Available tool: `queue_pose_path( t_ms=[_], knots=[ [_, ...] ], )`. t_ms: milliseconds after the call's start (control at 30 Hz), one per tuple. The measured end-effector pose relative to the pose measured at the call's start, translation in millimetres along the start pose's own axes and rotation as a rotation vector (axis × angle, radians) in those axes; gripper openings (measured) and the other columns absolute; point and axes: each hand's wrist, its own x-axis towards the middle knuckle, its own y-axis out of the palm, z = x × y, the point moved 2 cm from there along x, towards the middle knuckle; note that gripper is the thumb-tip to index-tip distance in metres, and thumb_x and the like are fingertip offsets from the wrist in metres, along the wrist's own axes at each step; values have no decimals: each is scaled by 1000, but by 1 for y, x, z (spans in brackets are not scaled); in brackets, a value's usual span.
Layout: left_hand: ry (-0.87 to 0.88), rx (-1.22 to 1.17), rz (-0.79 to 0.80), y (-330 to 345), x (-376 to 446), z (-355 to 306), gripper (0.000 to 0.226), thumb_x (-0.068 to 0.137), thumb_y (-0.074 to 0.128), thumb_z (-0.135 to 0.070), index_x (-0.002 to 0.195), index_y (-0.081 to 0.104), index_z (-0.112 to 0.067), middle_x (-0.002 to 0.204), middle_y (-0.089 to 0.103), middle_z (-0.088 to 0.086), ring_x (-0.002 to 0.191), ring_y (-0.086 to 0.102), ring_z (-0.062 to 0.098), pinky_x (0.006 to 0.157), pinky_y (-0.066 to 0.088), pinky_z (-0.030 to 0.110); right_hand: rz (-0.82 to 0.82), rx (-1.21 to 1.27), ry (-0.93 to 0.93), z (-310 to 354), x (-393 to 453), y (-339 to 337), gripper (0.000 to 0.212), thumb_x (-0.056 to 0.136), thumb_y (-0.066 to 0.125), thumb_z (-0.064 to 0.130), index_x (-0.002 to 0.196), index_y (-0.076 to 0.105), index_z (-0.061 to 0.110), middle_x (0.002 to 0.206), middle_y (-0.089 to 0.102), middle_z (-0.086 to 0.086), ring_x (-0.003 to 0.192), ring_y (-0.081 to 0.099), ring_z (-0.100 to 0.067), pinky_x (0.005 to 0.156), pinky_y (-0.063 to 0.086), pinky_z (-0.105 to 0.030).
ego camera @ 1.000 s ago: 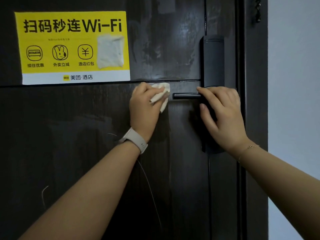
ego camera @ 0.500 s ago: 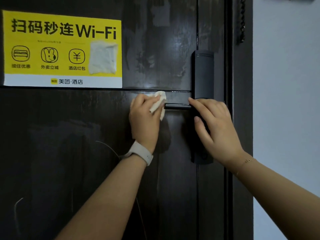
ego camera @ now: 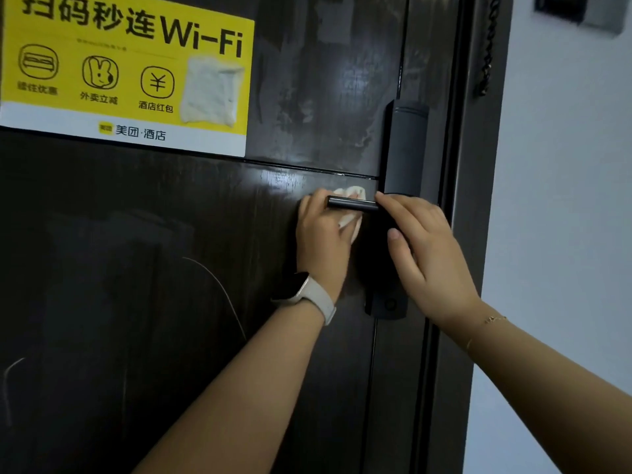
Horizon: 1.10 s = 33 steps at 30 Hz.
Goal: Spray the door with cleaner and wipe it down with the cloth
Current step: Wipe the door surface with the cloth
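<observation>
The dark wooden door (ego camera: 136,268) fills the left and middle of the view, with smeared streaks on its upper panel. My left hand (ego camera: 321,234) grips a small white cloth (ego camera: 352,220) and presses it on the door just behind the black lever handle (ego camera: 352,202). My right hand (ego camera: 424,248) rests on the inner end of the handle and the black lock plate (ego camera: 407,148), fingers laid over it. No spray bottle is in view.
A yellow Wi-Fi sticker (ego camera: 130,63) with a white patch is stuck on the upper left of the door. The dark door frame (ego camera: 472,200) runs down the right, with a pale wall (ego camera: 564,234) beyond it. A black chain (ego camera: 487,46) hangs at the frame's top.
My left hand with the cloth has slid right, from beside the handle's tip to behind the handle. My right hand stays on the lock. The camera has moved closer.
</observation>
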Motion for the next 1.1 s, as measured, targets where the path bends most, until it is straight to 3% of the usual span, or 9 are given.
queue_pose_path(
  t_ms=[100,300,467,533,667,767,833,933,1100],
  knots=[
    [-15,-4,19,-2,-19,-1,27,84,73,-12,110,73,-17,99,62,4,91,46,16,82,42,23,-17,19,19,2,-1,-1,45,101,34,25,143,48,14,137,52,-1,131,41,-16,113,32,-38],
    [47,-12,272,-18,-85,8,31,85,69,-16,116,72,-18,94,55,-3,90,49,15,81,45,28,-1,69,80,8,-1,-4,46,100,34,28,142,49,15,138,52,1,133,40,-13,113,32,-43],
    [-61,-60,79,2,-23,-4,23,83,75,-13,106,75,-13,95,64,5,92,53,19,83,44,23,54,105,62,3,0,-8,47,100,34,30,144,46,18,140,50,3,135,38,-10,115,30,-39],
    [-37,-50,99,3,-24,-8,26,83,74,-11,109,74,-12,97,63,5,93,51,17,84,45,23,51,129,56,2,-2,-7,47,100,36,28,145,45,17,141,49,4,135,36,-7,116,28,-40],
    [118,9,324,-17,-83,6,29,83,73,-8,111,72,-12,95,59,4,91,49,17,86,43,19,57,81,91,9,-9,-3,57,94,49,15,150,37,14,150,40,0,144,26,-14,121,18,-47],
    [107,1,533,-38,-135,20,38,79,77,-7,116,71,-14,105,59,-1,102,48,10,98,34,6,119,28,137,14,-19,-6,65,92,53,8,152,31,14,159,26,-3,150,12,-17,125,9,-35],
    [16,-22,622,-49,-155,23,41,81,77,-9,120,70,-19,113,56,-5,108,48,6,100,39,13,57,56,147,23,-33,-12,54,91,53,6,145,45,11,155,34,-6,147,23,-19,120,14,-21],
    [-101,-82,687,-59,-156,25,40,87,71,-10,123,67,-24,120,47,-9,115,50,5,101,40,15,-8,74,147,44,-78,-6,35,89,55,6,122,65,11,132,53,-5,127,45,-17,106,31,-13],
    [13,-130,872,-75,-142,26,41,98,49,-32,135,58,-16,127,43,-9,123,44,0,106,34,12,138,153,299,46,-162,35,18,91,61,14,107,71,17,111,51,9,104,54,-6,83,46,-18]
  ],
)
